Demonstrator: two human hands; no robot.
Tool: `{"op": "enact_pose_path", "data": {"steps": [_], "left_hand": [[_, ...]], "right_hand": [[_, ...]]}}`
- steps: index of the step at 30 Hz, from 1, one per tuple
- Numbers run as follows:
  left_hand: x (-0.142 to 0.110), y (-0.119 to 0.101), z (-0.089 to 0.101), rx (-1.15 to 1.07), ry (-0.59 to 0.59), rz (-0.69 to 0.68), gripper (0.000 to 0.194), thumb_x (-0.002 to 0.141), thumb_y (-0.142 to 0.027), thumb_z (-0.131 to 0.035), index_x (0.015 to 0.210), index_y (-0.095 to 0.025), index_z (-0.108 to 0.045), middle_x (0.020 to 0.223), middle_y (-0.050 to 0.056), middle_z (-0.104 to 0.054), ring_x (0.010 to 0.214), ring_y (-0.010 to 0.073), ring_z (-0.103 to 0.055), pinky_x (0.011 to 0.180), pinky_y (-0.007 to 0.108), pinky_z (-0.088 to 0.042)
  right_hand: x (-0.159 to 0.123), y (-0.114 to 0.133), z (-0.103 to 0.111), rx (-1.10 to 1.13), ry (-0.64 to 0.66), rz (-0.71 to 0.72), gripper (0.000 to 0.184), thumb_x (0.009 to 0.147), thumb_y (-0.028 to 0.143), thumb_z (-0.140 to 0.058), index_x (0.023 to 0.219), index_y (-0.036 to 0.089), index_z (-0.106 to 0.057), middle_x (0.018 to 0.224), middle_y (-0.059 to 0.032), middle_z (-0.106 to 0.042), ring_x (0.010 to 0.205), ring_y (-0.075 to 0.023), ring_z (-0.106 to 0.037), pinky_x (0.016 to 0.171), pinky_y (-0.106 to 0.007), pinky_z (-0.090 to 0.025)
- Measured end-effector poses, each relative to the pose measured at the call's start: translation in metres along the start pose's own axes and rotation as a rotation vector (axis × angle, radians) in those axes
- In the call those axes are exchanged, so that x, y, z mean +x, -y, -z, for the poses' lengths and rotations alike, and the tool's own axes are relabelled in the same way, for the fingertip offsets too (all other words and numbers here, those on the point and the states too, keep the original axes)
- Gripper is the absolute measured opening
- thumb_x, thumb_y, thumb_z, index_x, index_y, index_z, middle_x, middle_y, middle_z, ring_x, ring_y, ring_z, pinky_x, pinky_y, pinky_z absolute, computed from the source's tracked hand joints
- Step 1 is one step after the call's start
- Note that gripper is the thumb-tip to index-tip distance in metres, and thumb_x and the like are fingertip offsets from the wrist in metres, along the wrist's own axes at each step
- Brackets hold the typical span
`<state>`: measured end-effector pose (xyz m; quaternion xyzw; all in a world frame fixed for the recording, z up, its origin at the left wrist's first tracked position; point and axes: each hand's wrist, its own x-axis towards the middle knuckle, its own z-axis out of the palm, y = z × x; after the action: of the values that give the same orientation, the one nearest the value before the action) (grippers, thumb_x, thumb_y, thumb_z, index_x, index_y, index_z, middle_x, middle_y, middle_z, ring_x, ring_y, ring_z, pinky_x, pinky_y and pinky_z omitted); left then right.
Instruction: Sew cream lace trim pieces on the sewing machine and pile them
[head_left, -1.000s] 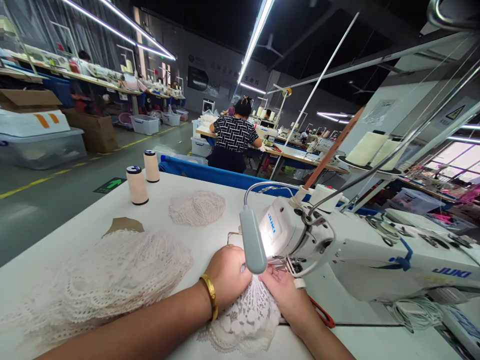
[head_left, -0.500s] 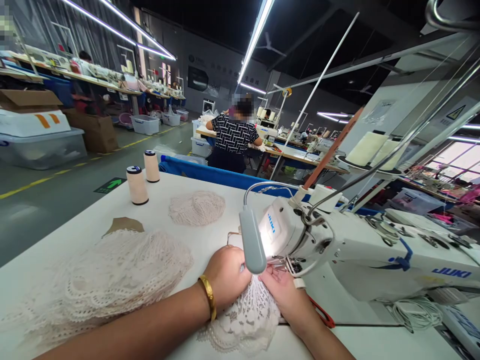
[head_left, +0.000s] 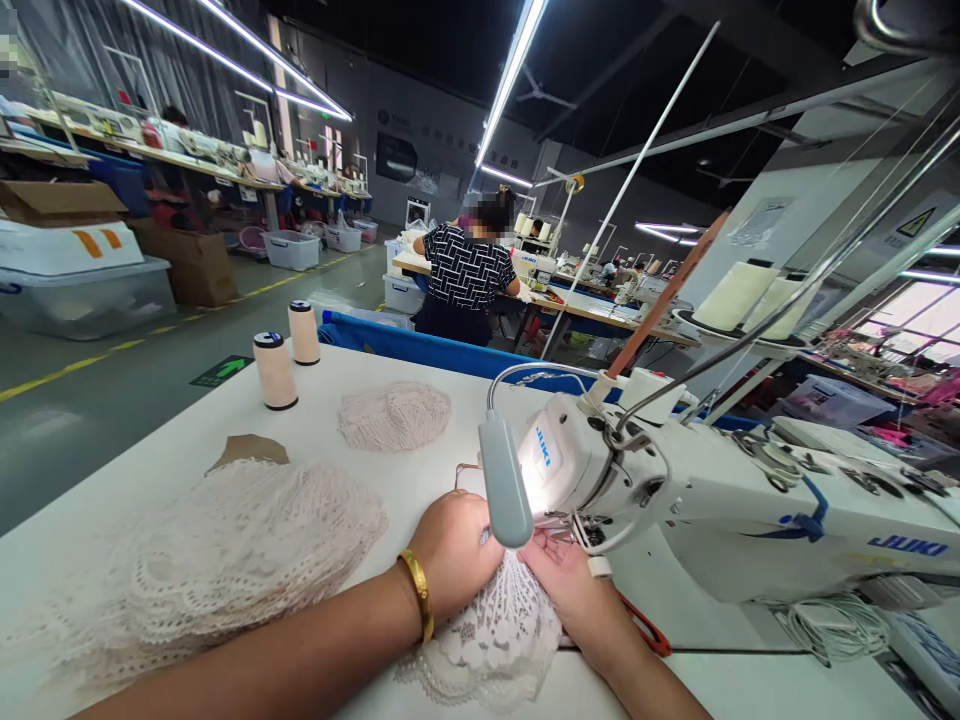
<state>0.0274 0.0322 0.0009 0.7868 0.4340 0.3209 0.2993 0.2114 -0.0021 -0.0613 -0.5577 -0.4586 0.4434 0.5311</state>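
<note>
A scalloped lace piece (head_left: 499, 640) lies on the white table (head_left: 319, 415) at the near side of the sewing machine head (head_left: 570, 455), its upper edge running beneath a grey lamp (head_left: 506, 485) and its wider, patterned edge spreading toward the viewer. The left hand (head_left: 459, 550), with a gold bracelet (head_left: 417, 595) at the wrist, is bent over the upper left of the lace with fingers curled under; the lamp covers their tips, so whether they grip cannot be told. The right hand (head_left: 566, 580) lies at the opposite edge, palm partly turned up and fingers loosely bent against the lace; a pinch cannot be confirmed. Beside the right forearm, partly covered by it, is a red-handled tool (head_left: 649, 630), possibly scissors. Left of the hands, a large lace pile (head_left: 262, 545) partly overlaps a brown card (head_left: 249, 450); a smaller lace stack (head_left: 394, 415) lies farther back. Two upright thread cones (head_left: 275, 372) stand near the table's far left edge. Beyond a blue cloth (head_left: 435, 342), a co-worker (head_left: 471, 268) in a patterned top sits facing away.
</note>
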Motion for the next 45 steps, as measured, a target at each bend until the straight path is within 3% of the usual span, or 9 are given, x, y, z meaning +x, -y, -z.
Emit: {"op": "enact_pose_path", "data": {"steps": [8, 15, 23, 37, 45], "left_hand": [[0.0004, -0.0009, 0.0003, -0.004, -0.003, -0.006, 0.028, 0.082, -0.017, -0.056, 0.057, -0.022, -0.043, 0.057, -0.004, -0.042, 0.061, 0.0155, -0.042, 0.063, 0.027, -0.036], [0.0005, -0.0019, 0.001, -0.016, 0.013, -0.024, 0.033, 0.081, -0.017, -0.053, 0.058, -0.023, -0.031, 0.057, -0.004, -0.033, 0.059, 0.0149, -0.037, 0.057, 0.027, -0.031], [0.0005, -0.0005, 0.0017, -0.002, 0.038, -0.04, 0.024, 0.08, -0.015, -0.053, 0.062, -0.022, -0.038, 0.061, -0.003, -0.045, 0.063, 0.0157, -0.046, 0.061, 0.026, -0.036], [0.0002, -0.0008, 0.0013, 0.039, 0.035, -0.063, 0.026, 0.082, -0.016, -0.053, 0.062, -0.022, -0.036, 0.061, -0.003, -0.043, 0.063, 0.016, -0.043, 0.062, 0.027, -0.036], [0.0024, 0.0009, 0.0007, 0.049, 0.017, -0.107, 0.026, 0.082, -0.017, -0.051, 0.063, -0.022, -0.034, 0.061, -0.002, -0.041, 0.063, 0.0166, -0.042, 0.063, 0.029, -0.034]], "right_hand": [[0.0016, 0.0008, -0.0014, -0.015, -0.017, 0.01, 0.039, 0.073, 0.049, -0.094, 0.093, 0.018, -0.08, 0.09, -0.0087, -0.082, 0.095, -0.03, -0.079, 0.095, -0.041, -0.061], [0.001, 0.0022, 0.0014, -0.044, -0.018, 0.018, 0.04, 0.074, 0.052, -0.093, 0.092, 0.018, -0.082, 0.089, -0.01, -0.082, 0.095, -0.0311, -0.078, 0.095, -0.043, -0.061], [0.0025, -0.0008, 0.0028, -0.058, -0.002, 0.02, 0.037, 0.076, 0.05, -0.092, 0.093, 0.018, -0.083, 0.093, -0.0107, -0.083, 0.095, -0.0308, -0.078, 0.098, -0.044, -0.059], [0.0001, 0.0034, 0.0007, -0.04, -0.004, 0.029, 0.039, 0.074, 0.051, -0.093, 0.09, 0.018, -0.081, 0.092, -0.0115, -0.082, 0.097, -0.0324, -0.078, 0.102, -0.048, -0.058], [0.0013, -0.0021, 0.0022, -0.013, 0.012, 0.009, 0.036, 0.077, 0.048, -0.092, 0.094, 0.018, -0.081, 0.095, -0.0099, -0.082, 0.098, -0.0295, -0.078, 0.101, -0.043, -0.058]]}}
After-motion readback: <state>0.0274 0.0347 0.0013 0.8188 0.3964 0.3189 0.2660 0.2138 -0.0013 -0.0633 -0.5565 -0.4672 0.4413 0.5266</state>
